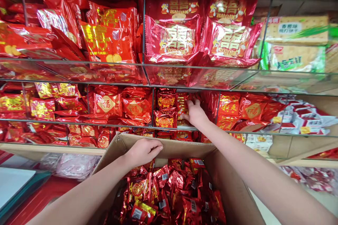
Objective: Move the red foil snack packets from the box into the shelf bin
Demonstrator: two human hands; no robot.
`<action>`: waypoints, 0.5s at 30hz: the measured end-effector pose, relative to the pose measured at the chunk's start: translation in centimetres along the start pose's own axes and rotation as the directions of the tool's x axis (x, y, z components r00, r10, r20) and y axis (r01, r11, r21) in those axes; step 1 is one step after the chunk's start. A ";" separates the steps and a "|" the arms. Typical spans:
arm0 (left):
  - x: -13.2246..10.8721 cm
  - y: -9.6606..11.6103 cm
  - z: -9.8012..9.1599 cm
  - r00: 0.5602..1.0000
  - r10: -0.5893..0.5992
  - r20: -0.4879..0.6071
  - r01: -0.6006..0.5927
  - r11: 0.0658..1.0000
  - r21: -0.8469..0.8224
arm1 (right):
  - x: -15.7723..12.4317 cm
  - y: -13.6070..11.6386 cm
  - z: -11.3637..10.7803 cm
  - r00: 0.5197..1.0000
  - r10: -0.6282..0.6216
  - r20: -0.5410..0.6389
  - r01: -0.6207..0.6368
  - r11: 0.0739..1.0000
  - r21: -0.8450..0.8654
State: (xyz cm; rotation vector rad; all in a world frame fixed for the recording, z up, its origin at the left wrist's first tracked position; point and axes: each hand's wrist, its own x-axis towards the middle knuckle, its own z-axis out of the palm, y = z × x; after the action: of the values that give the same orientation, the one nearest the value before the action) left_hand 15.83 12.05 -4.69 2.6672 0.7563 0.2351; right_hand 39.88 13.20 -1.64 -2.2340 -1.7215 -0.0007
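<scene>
My right hand (196,113) reaches into a middle-shelf compartment, thumb and fingers apart. Its fingertips are at the edge of a stack of small red-and-gold packets (182,103); whether they press on it I cannot tell. To the left of that stack sit more red packets (165,119) with gold print. My left hand (144,150) is closed at the far rim of an open cardboard box (185,145), fingers curled under, so anything inside them is hidden. Many loose red foil-wrapped packets (169,186) fill the lower part of the box below my hands.
Clear dividers separate the compartments. Larger red packs (181,37) stand on the upper shelf behind a clear front strip (174,74). Cracker packs (295,56) are at upper right, white-and-red packets (301,117) below them. A pale tray-like object (14,186) lies at lower left.
</scene>
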 end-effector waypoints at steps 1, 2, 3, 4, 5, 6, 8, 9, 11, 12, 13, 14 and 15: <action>0.0 0.0 0.0 1.000 -0.002 -0.001 0.002 1.000 0.000 | 0.0 0.0 0.0 1.000 -0.015 0.010 0.015 1.000 -0.009; 0.1 0.0 0.1 1.000 -0.004 -0.002 0.004 1.000 -0.001 | 0.0 0.0 0.0 0.999 -0.026 0.022 0.026 1.000 -0.015; 0.1 0.0 0.2 1.000 -0.007 -0.003 0.007 1.000 -0.002 | 0.0 0.0 0.0 0.999 -0.031 0.036 0.032 0.999 -0.019; 0.1 0.0 0.2 1.000 -0.009 -0.003 0.009 1.000 -0.003 | 0.0 0.0 0.0 0.998 -0.028 0.049 0.029 0.999 -0.023; 0.1 0.0 0.3 1.000 -0.010 0.000 0.010 1.000 -0.003 | -0.1 -0.1 -0.1 0.998 -0.021 0.062 0.023 0.999 -0.026; 0.1 0.0 0.3 1.000 -0.010 0.005 0.010 1.000 0.000 | -0.1 -0.2 -0.2 0.997 -0.014 0.071 0.016 1.000 -0.026; 0.0 0.0 0.4 1.000 -0.010 0.017 0.010 1.000 0.007 | -0.3 -0.4 -0.4 0.997 -0.004 0.081 0.005 1.000 -0.017; 0.0 0.0 0.4 1.000 -0.009 0.023 0.009 1.000 0.012 | -0.4 -0.5 -0.5 0.997 0.001 0.077 0.000 1.000 -0.012; -0.1 -0.1 0.4 1.000 -0.008 0.030 0.007 1.000 0.018 | -0.5 -0.5 -0.7 0.998 0.010 0.055 -0.010 1.000 -0.009; -0.1 -0.1 0.4 0.999 -0.009 0.032 0.008 1.000 0.019 | -0.5 -0.5 -0.7 0.999 0.015 0.042 -0.015 1.000 -0.010; -0.1 -0.2 0.5 0.999 -0.010 0.031 0.009 1.000 0.020 | -0.6 -0.5 -0.7 0.999 0.018 0.029 -0.017 1.000 -0.011; -0.1 -0.2 0.5 0.999 -0.012 0.029 0.011 1.000 0.020 | -0.7 -0.5 -0.8 1.000 0.017 0.018 -0.017 1.000 -0.010; -0.1 -0.2 0.5 1.000 -0.014 0.026 0.014 1.000 0.020 | -0.7 -0.5 -0.8 1.000 0.014 0.007 -0.014 1.000 -0.008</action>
State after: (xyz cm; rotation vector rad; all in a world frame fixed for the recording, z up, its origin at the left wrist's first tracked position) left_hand 15.72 12.02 -5.21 2.6773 0.7726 0.1893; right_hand 39.36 12.42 -0.90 -2.2543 -1.7122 0.0038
